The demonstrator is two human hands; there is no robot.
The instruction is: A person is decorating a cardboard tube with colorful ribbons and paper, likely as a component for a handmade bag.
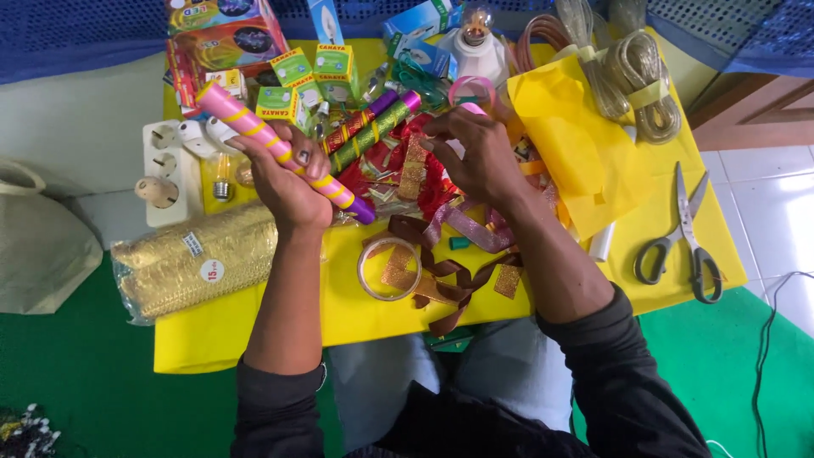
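Brown ribbon [441,284] lay curled at the counter's [254,339] near edge. Left hand [284,182] was closed around a pink tube [280,148], held tilted above the counter. Right hand [479,157] pinched red scraps [398,165], fingers curled. Scissors [682,242] lay well apart, rightward.

home craft spot, ribbons [449,276], scissors [685,242]

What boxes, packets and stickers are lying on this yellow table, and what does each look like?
Small bulb boxes: top centre, green and yellow cartons in a cluster.
Large box: top left, red-orange with dark round pictures.
Blue-white boxes: top centre-right, leaning.
Gold trim packet: left edge, below the left hand, clear plastic wrap.
Round sticker: on that packet, white with red print.
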